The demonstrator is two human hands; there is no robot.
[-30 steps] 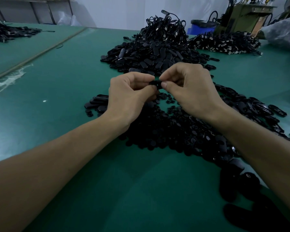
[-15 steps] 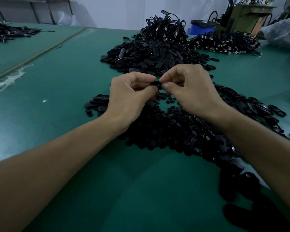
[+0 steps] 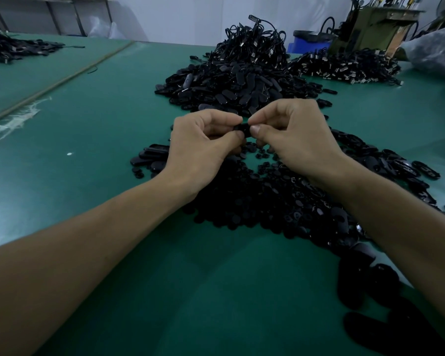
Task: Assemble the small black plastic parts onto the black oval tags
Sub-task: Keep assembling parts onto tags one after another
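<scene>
While left hand (image 3: 201, 147) and right hand (image 3: 293, 140) both pinch one black oval tag (image 3: 242, 128) above the loose parts pile (image 3: 254, 201), it looks light, stiff, slick, best held by its edges.

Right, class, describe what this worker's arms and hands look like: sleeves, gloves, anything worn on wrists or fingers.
Nothing is worn. The left hand and right hand are bare, no gloves or rings in sight. The left forearm and right forearm are uncovered to the picture's edge: no sleeves, watch, bracelet or markings show.
</scene>
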